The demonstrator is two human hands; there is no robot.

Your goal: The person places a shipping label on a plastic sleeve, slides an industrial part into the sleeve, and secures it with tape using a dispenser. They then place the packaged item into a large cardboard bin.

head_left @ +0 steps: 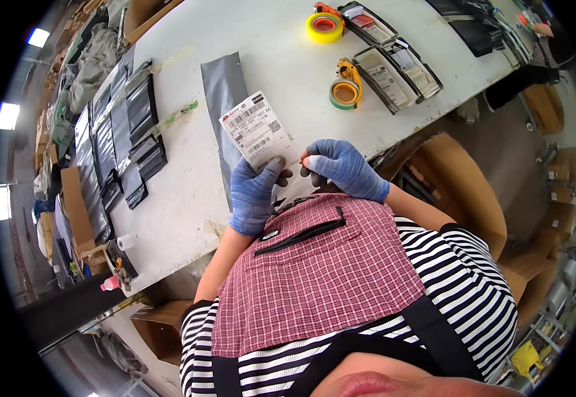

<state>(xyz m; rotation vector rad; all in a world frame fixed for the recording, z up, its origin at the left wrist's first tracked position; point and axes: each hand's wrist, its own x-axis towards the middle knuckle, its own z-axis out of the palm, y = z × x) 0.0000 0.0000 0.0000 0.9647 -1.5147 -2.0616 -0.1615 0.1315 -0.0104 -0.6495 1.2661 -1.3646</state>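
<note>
My left hand (253, 197), in a blue knit glove with dark fingertips, grips a white shipping label (251, 124) by its lower edge. The label is printed with barcodes and tilts to the left. Just right of its lower corner is my right hand (349, 169), gloved the same way, with thumb and forefinger pinched together. Bare fingertip skin shows there; whatever the pinch holds, if anything, is too small to make out. Behind the label, a long grey plastic mailer bag (223, 79) lies flat on the white table (175, 235), partly covered by the label and my left hand.
Black and grey packed mailer bags (119, 132) lie along the table's left side. Yellow tape (325, 28) and an orange tape dispenser (346, 86) sit at the far right beside trays of labels (387, 76). Another person's hand (532, 26) is at the far right. Cardboard boxes (456, 178) stand beside the table.
</note>
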